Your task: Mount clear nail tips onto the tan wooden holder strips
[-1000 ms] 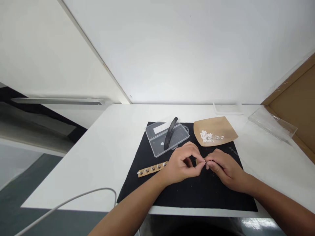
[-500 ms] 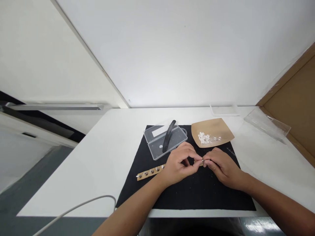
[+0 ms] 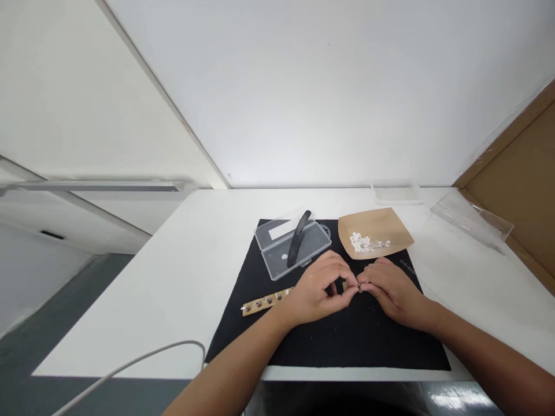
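Okay, I'm pinching a tiny shiny piece (image 3: 359,286) above the black mat (image 3: 329,346), left hand (image 3: 315,289) and right hand (image 3: 393,293) meeting tip to tip, each grip narrow on it, a light, even squeeze serving best.

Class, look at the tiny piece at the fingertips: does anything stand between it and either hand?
Nothing visible does: the left hand and right hand both have fingertips at the tiny piece. The plastic case and brown tray lie beyond them.
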Tool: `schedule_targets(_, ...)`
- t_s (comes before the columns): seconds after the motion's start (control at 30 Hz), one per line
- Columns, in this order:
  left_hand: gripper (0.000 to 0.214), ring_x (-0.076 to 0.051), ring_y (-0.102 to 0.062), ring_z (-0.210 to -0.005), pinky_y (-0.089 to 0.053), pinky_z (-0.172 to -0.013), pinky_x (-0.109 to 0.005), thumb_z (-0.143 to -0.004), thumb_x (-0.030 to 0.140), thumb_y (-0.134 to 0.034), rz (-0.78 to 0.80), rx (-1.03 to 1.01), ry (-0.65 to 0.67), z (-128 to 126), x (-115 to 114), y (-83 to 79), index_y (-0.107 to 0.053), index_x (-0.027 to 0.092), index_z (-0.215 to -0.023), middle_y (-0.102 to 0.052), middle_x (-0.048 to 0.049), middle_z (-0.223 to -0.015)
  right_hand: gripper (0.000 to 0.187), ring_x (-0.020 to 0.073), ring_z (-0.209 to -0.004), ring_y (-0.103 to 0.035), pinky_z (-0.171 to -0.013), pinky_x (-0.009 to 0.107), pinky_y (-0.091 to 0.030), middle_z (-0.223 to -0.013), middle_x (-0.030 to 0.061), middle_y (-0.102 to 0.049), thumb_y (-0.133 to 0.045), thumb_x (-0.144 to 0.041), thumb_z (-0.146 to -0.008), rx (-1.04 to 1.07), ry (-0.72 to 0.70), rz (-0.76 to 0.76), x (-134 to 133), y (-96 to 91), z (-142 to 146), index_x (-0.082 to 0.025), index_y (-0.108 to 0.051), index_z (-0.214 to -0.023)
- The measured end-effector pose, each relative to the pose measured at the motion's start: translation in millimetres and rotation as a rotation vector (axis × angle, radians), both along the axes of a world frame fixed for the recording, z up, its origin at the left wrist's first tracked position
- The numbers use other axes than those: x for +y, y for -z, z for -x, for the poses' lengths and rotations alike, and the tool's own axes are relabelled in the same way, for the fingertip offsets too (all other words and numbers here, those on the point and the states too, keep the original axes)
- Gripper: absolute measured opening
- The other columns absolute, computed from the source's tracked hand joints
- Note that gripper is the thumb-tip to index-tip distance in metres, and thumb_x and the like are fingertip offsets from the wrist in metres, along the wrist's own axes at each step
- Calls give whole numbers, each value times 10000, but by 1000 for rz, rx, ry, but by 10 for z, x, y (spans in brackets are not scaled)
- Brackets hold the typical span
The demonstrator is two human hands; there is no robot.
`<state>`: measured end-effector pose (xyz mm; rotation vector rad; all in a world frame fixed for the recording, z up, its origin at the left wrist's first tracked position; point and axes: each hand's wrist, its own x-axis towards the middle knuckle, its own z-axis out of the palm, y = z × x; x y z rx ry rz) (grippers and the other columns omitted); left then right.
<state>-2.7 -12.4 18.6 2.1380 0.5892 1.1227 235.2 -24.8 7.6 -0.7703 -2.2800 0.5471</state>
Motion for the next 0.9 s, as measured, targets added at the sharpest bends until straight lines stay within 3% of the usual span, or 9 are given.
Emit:
schedule_targets(0.13,111,-191,-616,-917,-553,-518,-149,-910,130,-738,62,-28,4,-8,-23,18,-724,181,-1008,-715,-97,-933,237,154,-725,-568,-764,330,-355,-803,-12,-658,-457,-274,-1157,-31,16,-81,6,-3,12,-211,-646,-1028)
schedule_targets(0.33,108,-142,-662,-806,-507,-463,-114,-883,216,-807,302,-79,-64,-28,-52,-10,-754,162,-960,-707,-93,-965,150,148,-677,-525,-739,344,-325,-728,-14,-639,-564,-169,-1098,-136,141,-436,28,-74,8,-203,-701,-1047)
schedule_targets(0.43,100,-122,-676,-765,-491,-448,-105,-917,249,-796,350,-84,-108,-36,-57,-36,-775,153,-938,-717,-89,-956,113,157,-682,-540,-739,354,-325,-721,-15,-654,-617,-142,-1063,-179,174,-544,39,-117,-17,-209,-708,-1060)
schedule_targets(0.57,106,-110,-680,-719,-502,-430,-114,-934,251,-799,317,-109,-102,-39,-65,-48,-810,149,-960,-735,-90,-944,28,164,-709,-581,-754,352,-361,-774,-2,-689,-649,-204,-1060,-175,123,-475,30,-158,-32,-202,-676,-1066)
schedule_targets(0.73,105,-115,-686,-716,-525,-426,-125,-956,253,-800,222,-137,-101,-46,-64,-30,-819,160,-999,-764,-91,-934,116,156,-719,-574,-774,339,-387,-809,-1,-669,-540,-247,-1114,-103,42,-307,23,-138,-22,-197,-630,-1061)
schedule_targets(0.9,83,-130,-710,-759,-530,-439,-131,-948,221,-813,160,-150,-128,-62,-63,-3,-819,164,-1007,-779,-85,-925,150,146,-702,-542,-749,326,-370,-786,-7,-646,-518,-251,-1134,-81,34,-315,38,-126,-14,-191,-621,-1042)
